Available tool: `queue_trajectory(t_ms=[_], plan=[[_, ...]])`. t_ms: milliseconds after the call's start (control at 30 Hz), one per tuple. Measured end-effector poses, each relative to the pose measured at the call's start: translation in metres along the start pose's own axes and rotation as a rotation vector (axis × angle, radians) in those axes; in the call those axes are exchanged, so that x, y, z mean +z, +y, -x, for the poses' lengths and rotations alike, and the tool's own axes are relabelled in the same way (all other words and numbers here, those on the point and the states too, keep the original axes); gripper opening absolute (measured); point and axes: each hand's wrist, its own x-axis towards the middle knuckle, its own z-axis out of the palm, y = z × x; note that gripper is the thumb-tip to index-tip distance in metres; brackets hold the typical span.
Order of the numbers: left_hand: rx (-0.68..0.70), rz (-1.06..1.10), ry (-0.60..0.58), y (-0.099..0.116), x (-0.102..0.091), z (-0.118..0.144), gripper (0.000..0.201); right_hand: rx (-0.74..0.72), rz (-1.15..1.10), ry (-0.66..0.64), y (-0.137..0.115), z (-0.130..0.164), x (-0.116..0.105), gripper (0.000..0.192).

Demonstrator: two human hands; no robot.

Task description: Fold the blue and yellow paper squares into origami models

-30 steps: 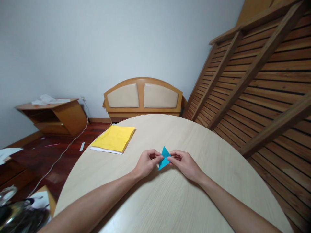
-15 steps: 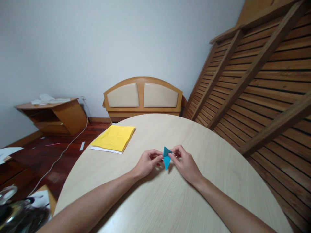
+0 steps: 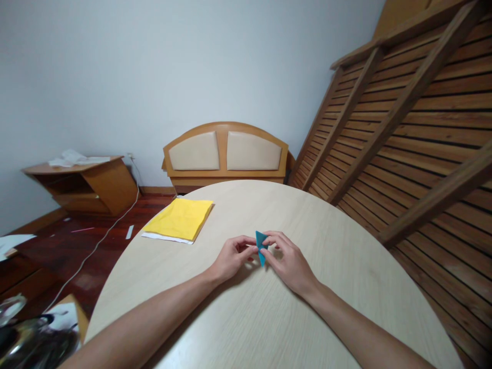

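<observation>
- Blue folded paper [image 3: 259, 238] has turned since a second ago, now showing narrower, and the right hand's [image 3: 287, 260] fingers have shifted on it.
- Left hand [image 3: 232, 258] pinches the paper's left edge.
- Right thumb and fingertip touch its right side; whether they grip, one cannot tell.
- Paper is over the round table [image 3: 307, 225], right of and nearer than the yellow sheet [image 3: 180, 219].

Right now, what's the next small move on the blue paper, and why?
Probably pinch the right hand's thumb and fingertips together on the folded blue paper, left hand steadying it: the left hand seems to grip the paper's left side, while the right thumb and index finger meet it with a gap between them.
</observation>
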Motion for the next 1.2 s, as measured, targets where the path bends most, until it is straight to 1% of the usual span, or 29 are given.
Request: queue_trajectory(t_ms=[200,333,567,867,1200], plan=[[0.008,-0.009,0.02,0.0023,0.0015,0.0008,0.046,0.008,-0.036,-0.024,-0.0026,0.0009,-0.0005,0.017],[0.008,-0.002,0.014,0.0024,0.0015,0.0013,0.046,0.029,-0.05,-0.024,-0.0033,0.0015,-0.0001,0.021],[0.015,-0.013,0.01,0.0041,0.0018,0.0019,0.047,0.077,-0.075,-0.028,-0.0024,0.0028,0.0012,0.022],[0.017,-0.015,-0.021,0.0015,0.0007,0.0024,0.045,0.093,-0.088,-0.034,-0.0011,0.0031,0.0019,0.024],[0.033,-0.045,-0.021,0.0007,0.0001,0.0027,0.042,0.097,-0.107,-0.055,0.0007,0.0045,0.0028,0.025]])
